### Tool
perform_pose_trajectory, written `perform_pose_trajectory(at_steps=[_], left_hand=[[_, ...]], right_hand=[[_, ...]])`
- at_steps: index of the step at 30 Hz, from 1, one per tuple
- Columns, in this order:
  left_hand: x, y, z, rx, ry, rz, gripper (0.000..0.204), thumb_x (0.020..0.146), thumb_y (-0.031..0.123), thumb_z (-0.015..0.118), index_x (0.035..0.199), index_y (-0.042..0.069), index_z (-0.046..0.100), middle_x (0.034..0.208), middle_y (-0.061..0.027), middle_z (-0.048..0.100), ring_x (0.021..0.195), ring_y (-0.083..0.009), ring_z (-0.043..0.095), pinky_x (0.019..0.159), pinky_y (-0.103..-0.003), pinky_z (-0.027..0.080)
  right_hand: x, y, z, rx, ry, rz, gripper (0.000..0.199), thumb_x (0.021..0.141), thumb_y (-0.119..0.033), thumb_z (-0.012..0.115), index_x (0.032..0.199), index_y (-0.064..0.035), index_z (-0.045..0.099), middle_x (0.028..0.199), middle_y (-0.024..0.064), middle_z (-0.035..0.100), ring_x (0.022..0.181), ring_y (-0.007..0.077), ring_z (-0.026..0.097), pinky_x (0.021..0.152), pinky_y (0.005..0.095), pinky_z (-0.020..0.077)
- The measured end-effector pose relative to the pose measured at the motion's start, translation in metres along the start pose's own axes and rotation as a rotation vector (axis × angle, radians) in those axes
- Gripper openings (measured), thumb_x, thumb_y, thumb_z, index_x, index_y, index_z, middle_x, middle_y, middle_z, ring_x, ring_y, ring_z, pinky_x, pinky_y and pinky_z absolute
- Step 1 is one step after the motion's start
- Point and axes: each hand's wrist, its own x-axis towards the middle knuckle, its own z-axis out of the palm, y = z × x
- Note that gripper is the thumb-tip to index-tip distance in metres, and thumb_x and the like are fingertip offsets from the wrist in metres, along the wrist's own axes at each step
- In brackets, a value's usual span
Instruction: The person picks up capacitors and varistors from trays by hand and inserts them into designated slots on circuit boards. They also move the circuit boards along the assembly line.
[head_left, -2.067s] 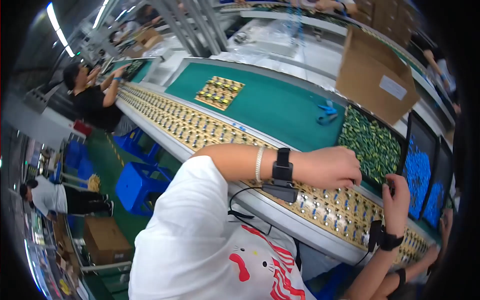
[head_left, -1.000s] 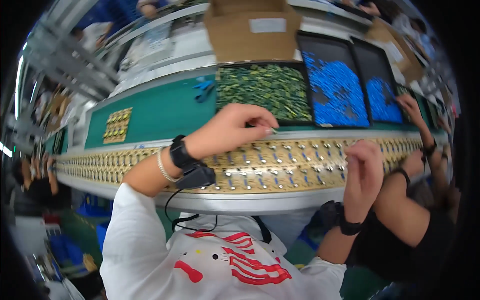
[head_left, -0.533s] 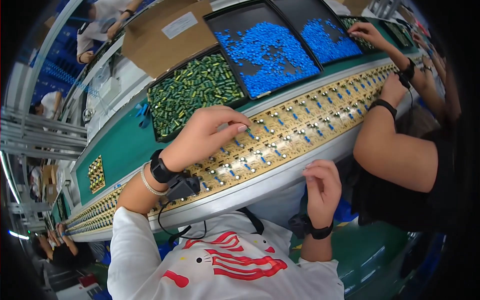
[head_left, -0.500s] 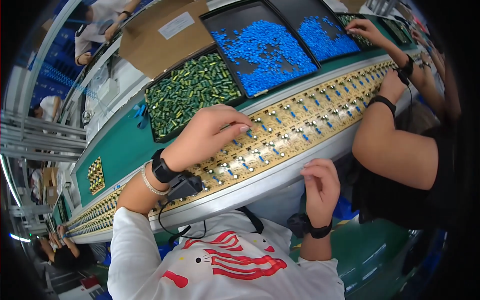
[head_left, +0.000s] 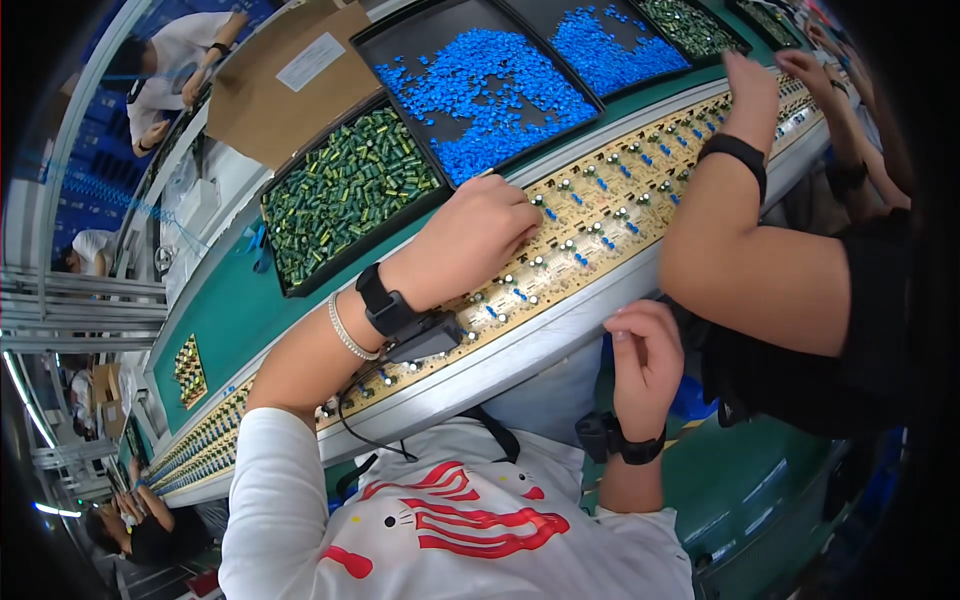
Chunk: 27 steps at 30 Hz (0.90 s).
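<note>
The left hand (head_left: 480, 225), fingers curled and pressed down, rests on a row of tan circuit boards (head_left: 600, 215) running along the desk (head_left: 230, 310). The right hand (head_left: 645, 355), loosely closed and empty, sits at the desk's near edge.

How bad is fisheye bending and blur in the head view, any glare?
Head view: the conveyor edge bows strongly, corners go black; left hand and tray of blue parts look sharp; right hand slightly soft; light is even, glare only from ceiling lamps at far left.
</note>
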Motion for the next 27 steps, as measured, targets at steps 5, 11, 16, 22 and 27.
perform_pose_trajectory(at_steps=[5, 11, 16, 22, 27], left_hand=[[0.005, -0.006, 0.003, 0.007, -0.043, -0.002, 0.011, 0.084, 0.006, 0.069, 0.095, 0.004, 0.069, 0.088, -0.0115, 0.064, 0.09, -0.0332, 0.059, 0.083, -0.043, 0.048], [0.007, -0.005, 0.002, 0.007, -0.058, -0.01, 0.01, 0.085, 0.009, 0.069, 0.093, 0.003, 0.069, 0.087, -0.0124, 0.064, 0.09, -0.0333, 0.06, 0.083, -0.043, 0.048], [0.008, -0.003, 0.003, 0.069, -0.077, 0.024, 0.008, 0.084, 0.01, 0.07, 0.089, 0.003, 0.068, 0.083, -0.0115, 0.061, 0.086, -0.0321, 0.059, 0.08, -0.042, 0.048], [0.005, 0.002, 0.003, 0.204, -0.039, 0.081, 0.008, 0.084, 0.011, 0.069, 0.086, 0.004, 0.067, 0.081, -0.0098, 0.061, 0.083, -0.0296, 0.058, 0.078, -0.041, 0.048], [0.002, 0.004, 0.004, 0.218, -0.01, 0.088, 0.009, 0.083, 0.012, 0.068, 0.08, 0.004, 0.065, 0.08, -0.0092, 0.06, 0.083, -0.0288, 0.058, 0.078, -0.04, 0.047]], right_hand=[[-0.002, 0.006, 0.0, -0.015, -0.039, 0.002, 0.012, 0.088, 0.01, 0.06, 0.093, 0.001, 0.067, 0.098, 0.0115, 0.061, 0.089, 0.0212, 0.061, 0.079, 0.0279, 0.0482], [-0.002, 0.01, -0.001, -0.016, -0.058, -0.003, 0.01, 0.092, 0.008, 0.059, 0.095, 0.0022, 0.066, 0.102, 0.0108, 0.059, 0.091, 0.0171, 0.059, 0.079, 0.0247, 0.0468], [0.0, 0.009, -0.004, -0.032, -0.066, -0.02, 0.011, 0.092, 0.008, 0.058, 0.096, 0.0022, 0.066, 0.102, 0.0107, 0.059, 0.091, 0.0173, 0.059, 0.079, 0.0251, 0.0469], [-0.001, 0.006, -0.002, -0.036, -0.068, -0.009, 0.011, 0.091, 0.009, 0.057, 0.096, 0.0022, 0.066, 0.102, 0.0105, 0.059, 0.091, 0.0173, 0.059, 0.079, 0.0254, 0.0468], [0.0, 0.005, 0.002, -0.048, -0.012, 0.022, 0.016, 0.085, 0.011, 0.061, 0.093, -0.0004, 0.068, 0.094, 0.0112, 0.063, 0.086, 0.0237, 0.062, 0.078, 0.0304, 0.0492]])
